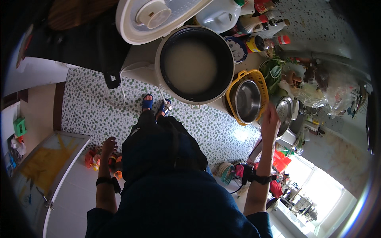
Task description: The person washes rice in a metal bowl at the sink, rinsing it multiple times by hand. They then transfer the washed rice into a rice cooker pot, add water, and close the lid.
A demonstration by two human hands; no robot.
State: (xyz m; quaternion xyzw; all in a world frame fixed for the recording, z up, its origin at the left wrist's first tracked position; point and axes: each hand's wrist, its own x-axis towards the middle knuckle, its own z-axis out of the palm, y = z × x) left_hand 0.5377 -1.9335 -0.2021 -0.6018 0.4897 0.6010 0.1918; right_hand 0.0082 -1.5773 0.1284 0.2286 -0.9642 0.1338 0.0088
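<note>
Before me stands a rice cooker [195,100] with its lid [125,28] raised. Cloudy pale liquid [190,67] fills much of its dark inner pot [218,86]. To its right, a steel bowl [248,101] sits inside a yellow plastic basket [263,81]. My right hand [270,120] is beside the basket's right edge, fingers curled and somewhat blurred; whether it grips anything is unclear. My left hand [109,147] hangs low at my side over the floor, away from the counter, with loosely bent fingers and nothing visible in it.
A frying pan handle [111,74] juts past the counter edge at left. Behind the cooker stand a plastic jug [220,16], several bottles and a patterned bowl [237,49]. Leafy greens [272,74] and a perforated steel pan [285,111] lie right. A white cord [123,95] hangs down.
</note>
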